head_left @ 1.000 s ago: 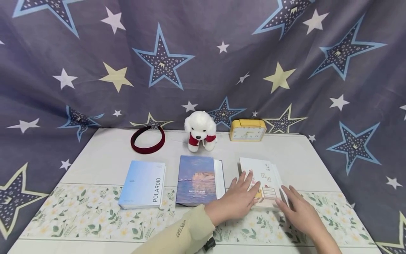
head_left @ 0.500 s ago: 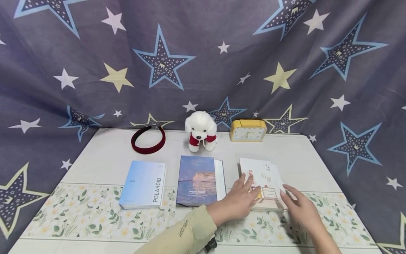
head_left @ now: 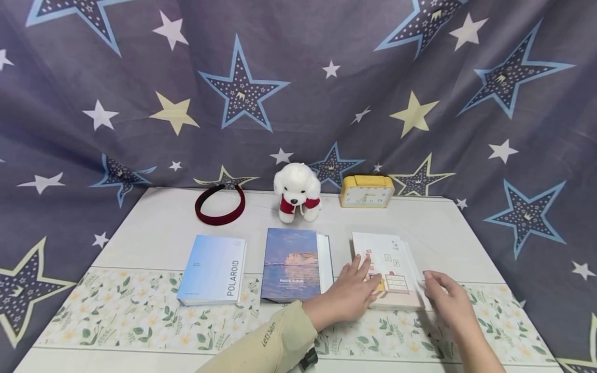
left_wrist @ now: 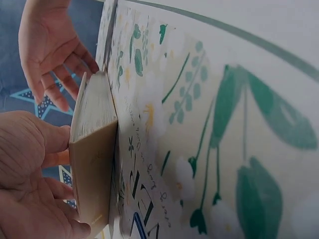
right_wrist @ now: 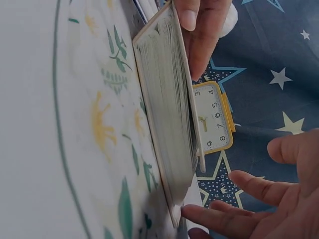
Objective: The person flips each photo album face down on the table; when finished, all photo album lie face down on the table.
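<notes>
A white and pink album [head_left: 394,259] lies flat on the table at the right of the row. My left hand [head_left: 354,290] rests on its left near corner with the fingers straight across the cover. In the left wrist view the palm [left_wrist: 25,169] lies against the album's spine end [left_wrist: 92,164]. My right hand [head_left: 445,300] hovers at the album's right edge, fingers loosely bent. In the right wrist view one of its fingers [right_wrist: 219,216] reaches the corner of the page block [right_wrist: 167,109]. Neither hand grips anything.
A blue Polaroid album [head_left: 212,269] and a seascape photo album [head_left: 291,264] lie to the left. A white plush dog [head_left: 296,191], a yellow clock [head_left: 366,191] and a dark red headband [head_left: 219,207] stand at the back. A floral runner [head_left: 140,316] covers the table's front; a star curtain hangs behind.
My right hand has drawn slightly to the right and its fingers have bent more. The left hand has slid a little down the cover. The album has not moved.
</notes>
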A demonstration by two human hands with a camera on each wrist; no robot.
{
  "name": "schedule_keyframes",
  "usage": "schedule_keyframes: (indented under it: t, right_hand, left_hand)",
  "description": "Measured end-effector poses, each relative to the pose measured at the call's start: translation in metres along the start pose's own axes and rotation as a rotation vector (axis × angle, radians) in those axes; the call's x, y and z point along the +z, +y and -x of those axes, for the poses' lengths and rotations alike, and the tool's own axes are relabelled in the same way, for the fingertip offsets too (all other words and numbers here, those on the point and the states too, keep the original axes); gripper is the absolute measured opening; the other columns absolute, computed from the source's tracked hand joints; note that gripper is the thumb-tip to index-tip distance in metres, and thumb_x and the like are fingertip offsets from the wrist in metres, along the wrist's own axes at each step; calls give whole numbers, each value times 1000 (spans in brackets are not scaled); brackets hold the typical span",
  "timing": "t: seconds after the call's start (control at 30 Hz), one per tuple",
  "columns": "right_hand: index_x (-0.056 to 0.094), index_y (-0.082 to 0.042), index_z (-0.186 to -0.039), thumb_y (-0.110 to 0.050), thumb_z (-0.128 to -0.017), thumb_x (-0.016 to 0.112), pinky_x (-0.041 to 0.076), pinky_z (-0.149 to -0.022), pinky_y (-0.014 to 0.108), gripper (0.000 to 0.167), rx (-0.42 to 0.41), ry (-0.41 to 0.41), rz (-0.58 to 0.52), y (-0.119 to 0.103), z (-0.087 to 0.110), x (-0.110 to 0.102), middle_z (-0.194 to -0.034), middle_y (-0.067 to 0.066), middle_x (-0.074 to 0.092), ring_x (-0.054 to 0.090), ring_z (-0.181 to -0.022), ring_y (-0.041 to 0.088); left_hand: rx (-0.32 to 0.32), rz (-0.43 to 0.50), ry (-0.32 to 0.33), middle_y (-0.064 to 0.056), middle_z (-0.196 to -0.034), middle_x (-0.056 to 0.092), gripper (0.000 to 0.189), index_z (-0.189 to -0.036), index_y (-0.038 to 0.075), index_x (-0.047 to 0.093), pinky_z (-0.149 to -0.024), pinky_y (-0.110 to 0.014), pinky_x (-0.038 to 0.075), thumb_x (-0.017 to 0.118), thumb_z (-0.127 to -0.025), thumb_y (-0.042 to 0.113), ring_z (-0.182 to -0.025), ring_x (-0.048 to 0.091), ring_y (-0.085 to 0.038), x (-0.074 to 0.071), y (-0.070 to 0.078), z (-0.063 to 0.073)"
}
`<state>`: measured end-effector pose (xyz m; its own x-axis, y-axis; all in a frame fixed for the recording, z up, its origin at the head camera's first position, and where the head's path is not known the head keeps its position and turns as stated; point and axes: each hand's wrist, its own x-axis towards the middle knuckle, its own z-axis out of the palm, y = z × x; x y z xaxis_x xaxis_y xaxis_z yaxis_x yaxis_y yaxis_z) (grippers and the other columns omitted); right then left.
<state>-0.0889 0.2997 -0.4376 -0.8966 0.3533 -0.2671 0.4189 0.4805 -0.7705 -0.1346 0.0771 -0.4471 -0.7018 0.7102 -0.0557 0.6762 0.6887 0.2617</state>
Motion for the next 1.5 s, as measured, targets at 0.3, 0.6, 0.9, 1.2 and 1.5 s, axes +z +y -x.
schedule_keyframes:
  t: [0.3, 0.6, 0.9, 1.2, 1.5]
  right_hand:
    - [36, -1, -148, -63, -97, 31, 29, -107, 62, 80, 27, 0, -66, -1, 0, -1, -151, 28, 31, 43, -130, 47]
    - [31, -1, -150, -53, -102, 31, 24, -110, 61, 71, 29, -25, -180, 0, -4, -3, -157, 25, 22, 40, -132, 46]
    - [31, -2, -150, -56, -101, 32, 30, -110, 53, 73, 8, -60, -231, 3, -7, -4, -159, 23, 17, 43, -133, 40]
    - [31, -1, -150, -60, -99, 32, 51, -93, 33, 78, -45, -15, -217, 11, -8, -10, -154, 26, 26, 48, -129, 38]
    - [36, 1, -143, -43, -101, 47, 52, -78, 16, 62, -97, -4, -483, 2, 2, -21, -144, 12, 35, 63, -90, -3]
  left_hand:
    - [7, 55, -5, -14, -161, 18, 48, -150, 21, 40, -116, -46, 21, 46, -103, 29, -148, 10, -32, -3, -2, 3]
    - [-14, 136, 8, -10, -162, 15, 49, -150, 23, 39, -117, -41, 20, 47, -103, 30, -149, 7, -29, -2, -8, 4]
    - [-3, 132, 20, -9, -162, 13, 52, -152, 24, 36, -116, -40, 21, 47, -102, 32, -149, 7, -29, 0, -16, 5]
    - [10, 205, 33, -8, -162, 13, 53, -152, 23, 36, -117, -39, 19, 48, -102, 31, -149, 8, -28, 3, -18, 8]
    - [-76, 334, 41, -8, -162, 16, 59, -152, 23, 36, -115, -44, 25, 53, -99, 41, -148, 13, -28, 4, -16, 8]
